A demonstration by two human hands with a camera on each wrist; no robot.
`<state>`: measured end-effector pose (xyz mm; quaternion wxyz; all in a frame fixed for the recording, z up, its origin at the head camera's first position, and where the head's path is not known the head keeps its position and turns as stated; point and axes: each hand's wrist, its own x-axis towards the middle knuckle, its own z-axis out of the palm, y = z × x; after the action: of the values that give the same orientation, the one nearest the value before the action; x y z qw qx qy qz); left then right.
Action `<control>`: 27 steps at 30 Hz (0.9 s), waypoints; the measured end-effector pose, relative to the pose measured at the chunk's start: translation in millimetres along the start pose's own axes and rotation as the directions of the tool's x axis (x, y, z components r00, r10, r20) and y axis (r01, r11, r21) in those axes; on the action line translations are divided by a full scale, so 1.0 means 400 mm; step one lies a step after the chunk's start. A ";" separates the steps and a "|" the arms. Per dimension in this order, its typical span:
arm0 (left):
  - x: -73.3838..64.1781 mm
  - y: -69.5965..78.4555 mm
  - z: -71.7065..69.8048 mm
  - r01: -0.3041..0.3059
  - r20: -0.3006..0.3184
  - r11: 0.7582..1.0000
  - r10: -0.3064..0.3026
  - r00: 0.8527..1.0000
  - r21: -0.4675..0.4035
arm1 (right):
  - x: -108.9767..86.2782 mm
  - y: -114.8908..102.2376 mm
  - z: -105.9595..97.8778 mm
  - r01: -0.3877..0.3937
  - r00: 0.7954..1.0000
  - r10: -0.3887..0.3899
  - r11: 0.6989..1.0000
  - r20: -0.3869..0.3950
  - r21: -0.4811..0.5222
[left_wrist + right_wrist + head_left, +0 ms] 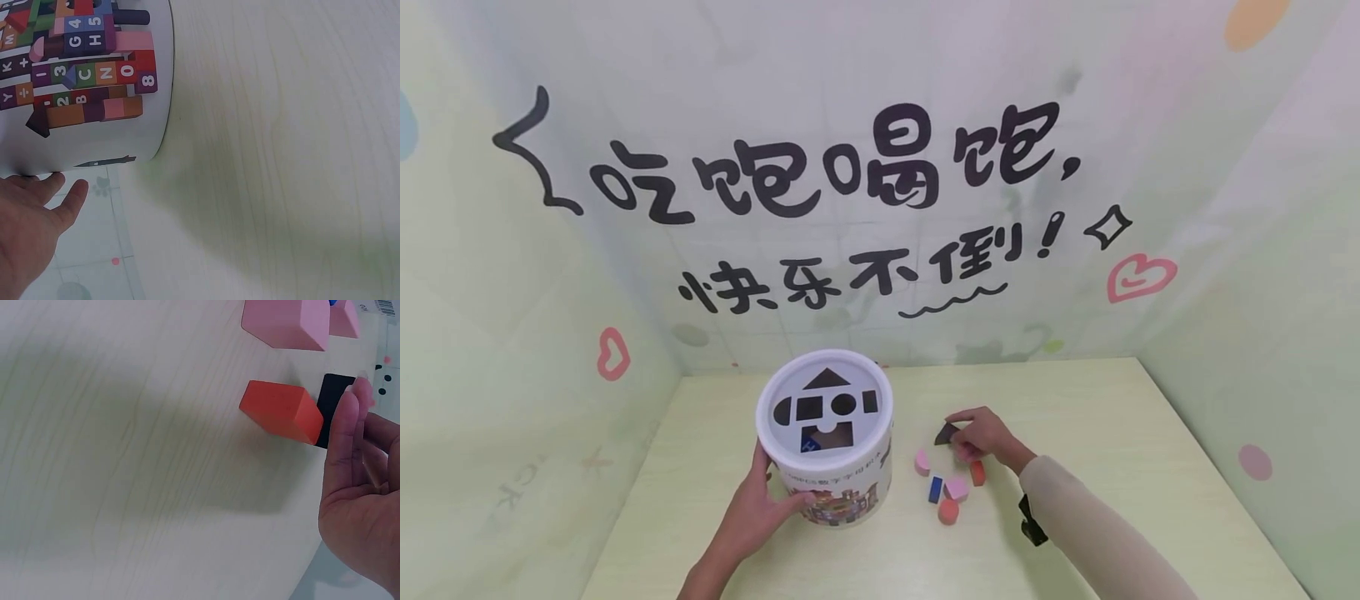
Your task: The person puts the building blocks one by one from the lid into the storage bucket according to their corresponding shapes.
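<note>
A white round bucket (pixel 790 479) has shape-cut holes in its lid (pixel 792 467); a blue block marked H (pixel 810 444) shows through the lowest hole. My left hand (pixel 756 508) holds the bucket's left side, thumb on the front and fingers partly hidden behind. In the left wrist view, the fingers meet the printed wall (pixel 94 140). Over at the right, my right hand (pixel 985 436) pinches a black triangular block (pixel 946 433) at the table. The right wrist view shows this hand (pixel 365 487) with the black block (pixel 332 394) partly covered by its fingers.
Near the right hand lie a pink half-round block (pixel 922 462), a blue block (pixel 935 489), another pink block (pixel 957 488), a red-orange block (pixel 977 473) and an orange rounded block (pixel 948 512). Printed walls (pixel 880 325) enclose the pale wooden table (pixel 880 562).
</note>
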<state>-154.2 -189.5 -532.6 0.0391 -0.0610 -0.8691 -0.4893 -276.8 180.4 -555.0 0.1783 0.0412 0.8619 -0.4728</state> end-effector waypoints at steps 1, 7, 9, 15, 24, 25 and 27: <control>0.000 -0.001 0.001 -0.002 0.000 1.000 0.002 1.000 -0.003 | -0.002 0.000 0.001 0.005 1.000 -0.005 1.000 -0.002 -0.009; -0.002 -0.003 0.000 -0.014 -0.004 1.000 0.014 1.000 -0.011 | -0.009 -0.005 0.006 0.027 1.000 -0.028 0.998 -0.002 -0.051; -0.002 -0.002 -0.001 -0.013 -0.002 1.000 0.013 1.000 -0.004 | -0.007 -0.006 0.007 0.030 1.000 -0.030 0.997 -0.001 -0.071; 0.003 0.000 -0.001 -0.010 -0.005 1.000 0.010 1.000 0.019 | -0.004 -0.012 0.006 0.049 0.999 -0.049 0.993 0.004 -0.111; 0.003 0.005 -0.002 -0.013 -0.005 1.000 0.013 1.000 0.013 | 0.001 -0.011 0.008 0.059 0.998 -0.058 0.988 0.011 -0.145; 0.002 0.006 -0.002 -0.012 -0.005 1.000 0.012 1.000 0.012 | 0.001 -0.011 0.009 0.059 0.998 -0.057 0.987 0.012 -0.147; 0.001 0.007 -0.002 -0.008 -0.005 1.000 0.008 1.000 0.010 | 0.000 -0.012 0.010 0.056 0.998 -0.055 0.987 0.013 -0.148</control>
<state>-154.0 -188.6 -529.7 0.0435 -0.0630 -0.8712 -0.4849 -277.1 174.7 -553.2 0.1714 0.0018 0.8947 -0.4125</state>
